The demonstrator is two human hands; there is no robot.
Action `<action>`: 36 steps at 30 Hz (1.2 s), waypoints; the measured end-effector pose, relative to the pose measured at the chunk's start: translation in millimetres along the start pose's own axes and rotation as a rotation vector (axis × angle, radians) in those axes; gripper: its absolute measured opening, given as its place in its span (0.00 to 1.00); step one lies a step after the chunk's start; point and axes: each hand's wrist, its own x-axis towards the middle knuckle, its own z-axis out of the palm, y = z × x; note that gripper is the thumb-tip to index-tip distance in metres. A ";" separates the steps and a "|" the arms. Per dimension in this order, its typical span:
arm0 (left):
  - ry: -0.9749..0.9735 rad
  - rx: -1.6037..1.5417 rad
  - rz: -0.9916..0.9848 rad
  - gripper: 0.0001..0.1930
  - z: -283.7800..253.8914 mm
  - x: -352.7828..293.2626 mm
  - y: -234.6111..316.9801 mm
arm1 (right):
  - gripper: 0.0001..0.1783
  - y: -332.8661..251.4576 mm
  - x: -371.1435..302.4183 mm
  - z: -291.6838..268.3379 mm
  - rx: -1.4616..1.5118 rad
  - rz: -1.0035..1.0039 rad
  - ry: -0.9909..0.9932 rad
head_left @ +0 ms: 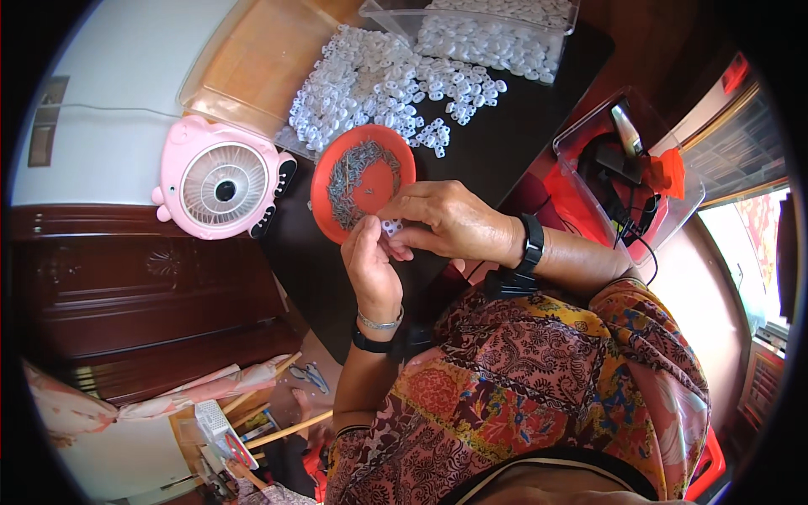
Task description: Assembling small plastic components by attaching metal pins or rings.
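Observation:
Both my hands meet over the near edge of a round orange-red bowl point(406, 151). Between their fingertips is a small white plastic piece with dark holes point(392, 227). My left hand point(370, 268) is closed, its fingers pressed together against the piece's left side. From the right, my right hand point(461, 220) pinches the same piece between thumb and fingers. Small grey metal pins or screws point(343, 181) lie in the bowl; their exact kind is too small to tell. Behind the bowl spreads a pile of similar white pieces point(353, 80).
A clear bin of white pieces point(492, 42) stands at the back of the dark table point(497, 143). A pink animal-shaped fan point(220, 187) is left of the bowl. On the right, a clear box point(602, 198) holds cables and dark devices. Slippers point(310, 376) lie on the floor.

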 end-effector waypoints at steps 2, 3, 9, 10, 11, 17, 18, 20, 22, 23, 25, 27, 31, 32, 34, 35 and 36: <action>0.014 -0.024 0.025 0.14 7.0 -2.6 0.4 | 0.18 -1.7 -3.0 -3.3 0.040 -0.001 -0.001; 0.010 -0.021 0.023 0.14 8.4 -3.5 -0.9 | 0.18 -1.7 -4.7 -3.8 0.040 0.001 0.003; 0.004 0.035 0.105 0.14 16.7 -9.3 -1.4 | 0.14 -2.8 -5.6 -5.2 0.134 -0.034 0.105; 0.023 0.065 0.114 0.14 17.9 -9.8 -1.1 | 0.14 -2.3 -4.8 -5.5 0.120 -0.050 0.100; 0.042 0.094 0.122 0.15 17.8 -10.9 -1.4 | 0.14 -2.3 -4.6 -5.5 0.107 -0.065 0.095; 0.045 0.322 0.296 0.16 9.0 -13.7 -11.8 | 0.17 -9.4 -4.0 -5.9 -0.125 -0.113 -0.003; 0.050 0.319 0.285 0.16 6.3 -13.9 -13.8 | 0.17 -8.3 -5.1 -3.3 -0.146 -0.127 -0.009; 0.068 0.305 0.291 0.14 3.8 -15.0 -16.9 | 0.18 -9.9 -4.2 -0.9 -0.174 -0.138 -0.029; 0.088 0.318 0.329 0.12 0.5 -14.8 -24.1 | 0.18 -10.9 -4.5 0.4 -0.198 -0.117 -0.060; 0.096 0.313 0.334 0.12 -2.3 -14.6 -28.0 | 0.18 -11.5 -5.2 1.5 -0.221 -0.094 -0.083; 0.083 0.266 0.301 0.11 -6.4 -12.6 -30.1 | 0.14 -9.6 -4.5 5.5 -0.234 -0.107 -0.071; 0.111 0.220 0.244 0.11 -4.9 -13.3 -29.0 | 0.09 -7.3 -3.9 10.7 -0.242 -0.111 -0.093; 0.115 0.158 0.238 0.11 -13.0 -11.4 -36.5 | 0.12 -7.0 -1.4 15.8 -0.265 -0.091 -0.145; 0.124 0.168 0.269 0.11 -12.7 -11.3 -36.1 | 0.12 -8.2 -0.4 16.1 -0.281 -0.093 -0.155; 0.141 0.169 0.298 0.12 -12.2 -12.5 -34.8 | 0.12 -9.6 0.5 17.3 -0.299 -0.096 -0.178; 0.132 0.129 0.263 0.12 -12.1 -12.8 -33.1 | 0.12 -9.6 1.6 17.9 -0.272 -0.121 -0.136; 0.121 0.089 0.229 0.12 -11.8 -13.3 -31.2 | 0.13 -9.7 2.3 18.4 -0.245 -0.144 -0.094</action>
